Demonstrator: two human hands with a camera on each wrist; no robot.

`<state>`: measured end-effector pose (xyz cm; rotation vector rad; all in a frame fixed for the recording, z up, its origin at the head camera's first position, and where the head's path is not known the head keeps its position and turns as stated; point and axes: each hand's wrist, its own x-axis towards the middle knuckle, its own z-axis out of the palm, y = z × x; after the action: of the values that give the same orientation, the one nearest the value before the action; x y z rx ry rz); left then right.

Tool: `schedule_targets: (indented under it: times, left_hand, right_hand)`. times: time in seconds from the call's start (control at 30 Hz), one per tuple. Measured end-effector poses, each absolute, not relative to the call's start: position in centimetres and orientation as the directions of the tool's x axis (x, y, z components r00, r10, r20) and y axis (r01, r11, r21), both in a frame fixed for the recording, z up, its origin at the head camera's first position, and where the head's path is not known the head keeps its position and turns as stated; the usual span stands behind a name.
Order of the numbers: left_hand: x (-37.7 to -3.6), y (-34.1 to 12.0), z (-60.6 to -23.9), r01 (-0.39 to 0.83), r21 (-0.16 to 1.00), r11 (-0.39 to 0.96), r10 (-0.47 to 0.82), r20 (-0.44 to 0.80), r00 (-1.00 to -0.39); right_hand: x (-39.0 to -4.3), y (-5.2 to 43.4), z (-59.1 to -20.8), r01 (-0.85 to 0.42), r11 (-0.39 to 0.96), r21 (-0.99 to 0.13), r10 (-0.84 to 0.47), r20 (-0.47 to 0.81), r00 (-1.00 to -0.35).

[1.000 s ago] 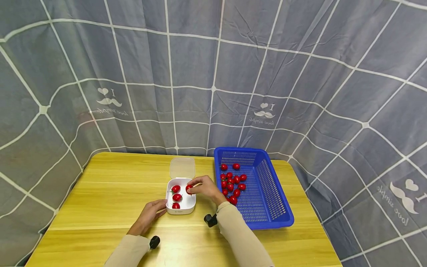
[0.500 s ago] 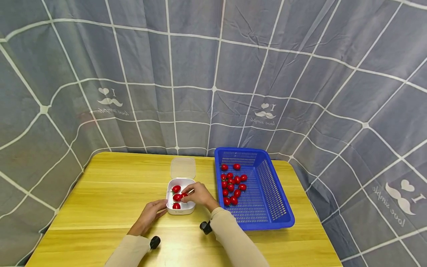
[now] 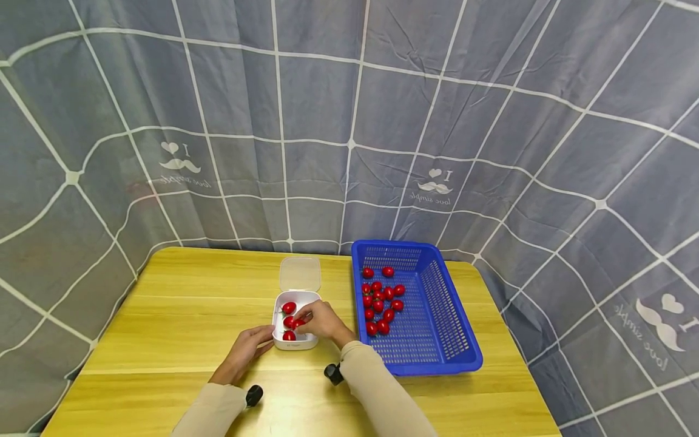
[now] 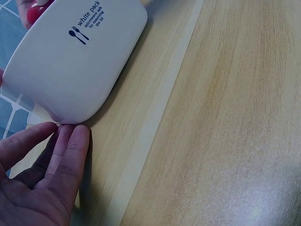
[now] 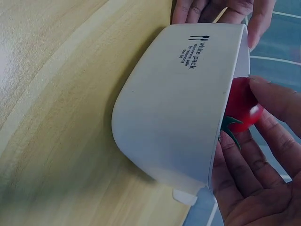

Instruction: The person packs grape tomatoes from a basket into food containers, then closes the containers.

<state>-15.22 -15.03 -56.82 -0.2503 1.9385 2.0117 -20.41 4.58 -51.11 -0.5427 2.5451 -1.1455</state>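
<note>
My right hand (image 3: 322, 320) pinches a red cherry tomato (image 5: 244, 106) with a green stem between thumb and fingers, just inside the near right part of a white lunch box (image 3: 295, 345). My left hand (image 3: 248, 352) rests its fairly straight fingers (image 4: 70, 150) against the box's left outer wall. Inside the box lie a cherry tomato at the back (image 3: 289, 308), another at the front (image 3: 289, 335) and one between them, partly covered by the right fingers. Printed "white pack" lettering shows on the front wall in both wrist views.
The box's translucent lid (image 3: 300, 274) lies folded back behind it. On the right, a blue plastic basket (image 3: 437, 369) holds several cherry tomatoes (image 3: 378, 306), mostly along its left side. Both stand on a wooden table (image 3: 164, 315), with a grey checked curtain (image 3: 317, 170) behind it.
My right hand has moved left and toward me with the cherry tomato, from the box's right side to the row of tomatoes. My left hand keeps its place at the box.
</note>
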Motion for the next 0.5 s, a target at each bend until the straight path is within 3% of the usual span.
schedule_targets:
  times: [0.5]
  left_hand:
    - [-15.3, -15.0, -57.0, -0.354, 0.935, -0.017, 0.119, -0.349, -0.929]
  right_hand:
    - [-20.6, 5.6, -49.8, -0.189, 0.531, -0.826, -0.482, -0.111, -0.869]
